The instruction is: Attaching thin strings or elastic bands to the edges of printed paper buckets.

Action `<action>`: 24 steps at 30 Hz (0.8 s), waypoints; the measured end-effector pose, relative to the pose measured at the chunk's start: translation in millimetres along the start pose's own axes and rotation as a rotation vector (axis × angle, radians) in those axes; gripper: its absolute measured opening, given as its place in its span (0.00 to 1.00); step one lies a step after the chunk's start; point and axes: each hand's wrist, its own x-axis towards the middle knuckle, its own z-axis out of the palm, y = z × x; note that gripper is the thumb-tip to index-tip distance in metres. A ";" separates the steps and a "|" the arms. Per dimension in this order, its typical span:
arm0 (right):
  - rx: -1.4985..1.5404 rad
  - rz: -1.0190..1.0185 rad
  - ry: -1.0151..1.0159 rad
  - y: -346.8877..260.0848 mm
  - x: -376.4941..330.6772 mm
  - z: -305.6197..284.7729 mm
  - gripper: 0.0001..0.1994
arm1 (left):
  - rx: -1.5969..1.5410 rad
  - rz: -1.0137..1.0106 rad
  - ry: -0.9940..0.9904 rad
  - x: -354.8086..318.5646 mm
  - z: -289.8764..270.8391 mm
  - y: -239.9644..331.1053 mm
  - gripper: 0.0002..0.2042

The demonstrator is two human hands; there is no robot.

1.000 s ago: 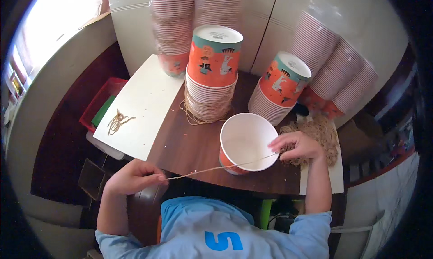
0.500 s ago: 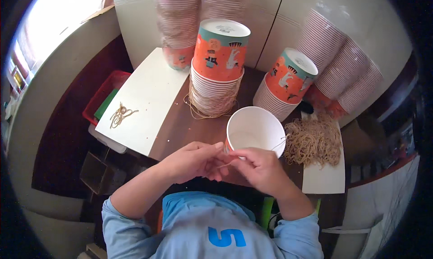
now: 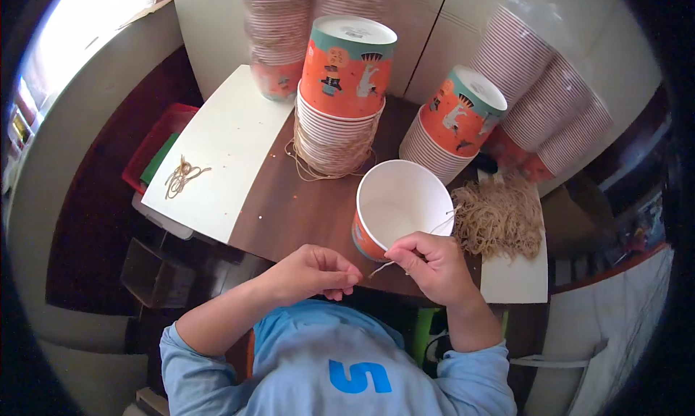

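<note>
Your right grip [image 3: 432,265] is pinching a thin cord [image 3: 380,268]; your left grip [image 3: 318,275] is bunching its fingertips by the tip, holding or not, I can't tell. The cord is reaching the right rim of the paper tub [image 3: 402,199], seemingly attached there, the near end hanging unfixed. The tub is standing mouth up on the brown bench [image 3: 311,220]; tangled cords [image 3: 499,217] are lying unused. Behind, a corded stack [image 3: 339,97] is neighbouring a cordless-looking stack [image 3: 450,132]; wrapped stacks [image 3: 554,112] are lining the pale wall [image 3: 210,25].

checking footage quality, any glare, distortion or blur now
Head view: window overexposed, upper left; head view: corners black, left wall seemingly bowed by the fisheye; head view: faint glints on plastic-wrapped cups, left hand and right hand fairly sharp.
</note>
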 end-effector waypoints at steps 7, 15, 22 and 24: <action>0.260 -0.035 -0.191 -7.7 0.2 6.9 0.06 | 0.437 0.448 0.105 -4.9 30.8 5.6 0.17; 0.213 0.047 -0.039 -9.3 -3.2 -9.2 0.05 | 0.599 0.514 0.049 -8.3 13.3 -8.3 0.08; 0.004 0.099 -0.104 -6.0 -9.2 -19.9 0.07 | 0.525 0.406 0.065 -19.5 6.3 -7.0 0.09; -0.448 -0.027 -0.250 -17.5 -10.0 -26.1 0.15 | 0.464 0.354 0.074 -23.4 11.5 2.9 0.09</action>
